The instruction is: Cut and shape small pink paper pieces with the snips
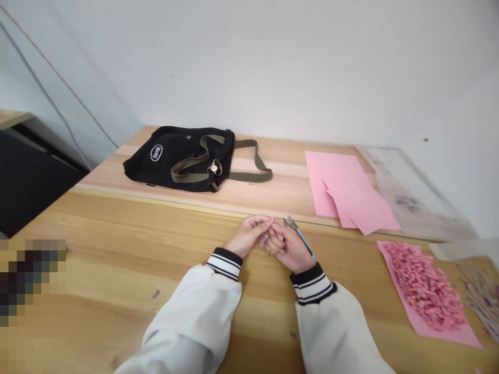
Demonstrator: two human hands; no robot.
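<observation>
My left hand (249, 235) and my right hand (289, 248) meet over the middle of the table. Between their fingertips they pinch a small pink piece of paper (272, 220), most of it hidden by the fingers. A bit more pink shows below, by the curled fingers of my right hand. Just beyond that hand lie small snips with a light-blue handle (304, 239), partly covered by it, blades pointing away from me. To the right, a pink sheet (423, 327) bears a heap of small curled pink paper pieces (424, 285).
A black tote bag (156, 169) with olive straps and a wristwatch (214, 168) on it lies at the back left. Pink paper sheets (351, 187) overlap at the back right, beside clear plastic wrap (405, 176). Dried stems (481, 291) lie at the right edge.
</observation>
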